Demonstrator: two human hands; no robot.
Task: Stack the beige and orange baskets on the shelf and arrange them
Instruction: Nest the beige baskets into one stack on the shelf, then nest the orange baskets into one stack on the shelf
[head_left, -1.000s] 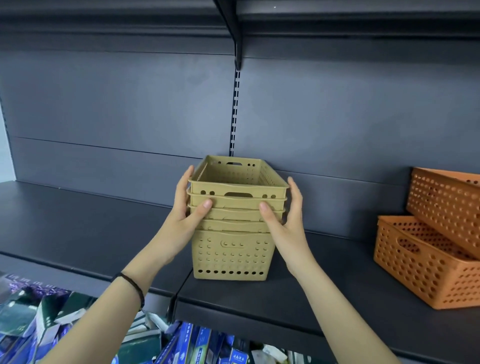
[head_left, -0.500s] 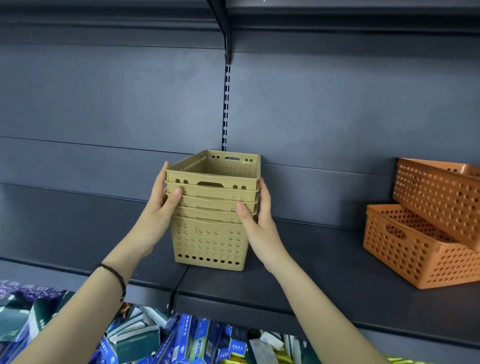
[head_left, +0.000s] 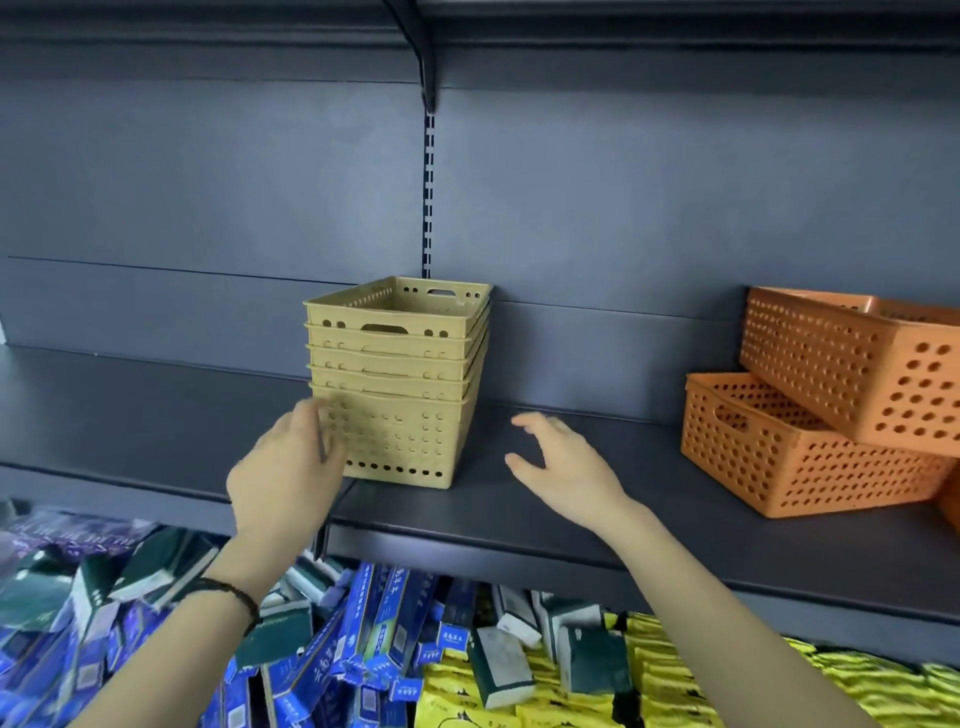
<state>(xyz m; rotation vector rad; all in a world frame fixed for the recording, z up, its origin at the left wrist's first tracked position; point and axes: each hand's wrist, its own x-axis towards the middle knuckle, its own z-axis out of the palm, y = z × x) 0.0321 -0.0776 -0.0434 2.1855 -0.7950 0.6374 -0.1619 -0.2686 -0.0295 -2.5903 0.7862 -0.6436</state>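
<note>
Standing upright at centre frame, the beige stack (head_left: 400, 384) sits on the shelf (head_left: 571, 525), several baskets nested rim on rim, with its back close to the rear panel under the slotted rail (head_left: 428, 197). It looks like thin, light, perforated plastic, stiff enough to keep its shape but smooth. A nested pile could tip if shoved up high, so I'd take it low on both side walls or by the handle slot in the front. The top basket shows nothing inside. Left hand (head_left: 288, 467) is at the stack's lower left corner, fingers loose and fairly straight but blurred, so I can't tell whether it is touching or just off it. Right hand (head_left: 566, 467) hangs over bare shelf right of the stack, fingers spread, holding nothing and clearly apart from it. Out at the right edge, the lower orange basket (head_left: 789, 457) lies flat on the shelf. The upper orange basket (head_left: 852, 364) is tilted, one end dropped into the lower, not nested square. Nothing shows in either, though the lower's inside is partly hidden. My read: beige looks settled and orange needs squaring. Along the bottom of frame lie jumbled blue boxes (head_left: 337, 649) and yellow packets (head_left: 675, 691).
</note>
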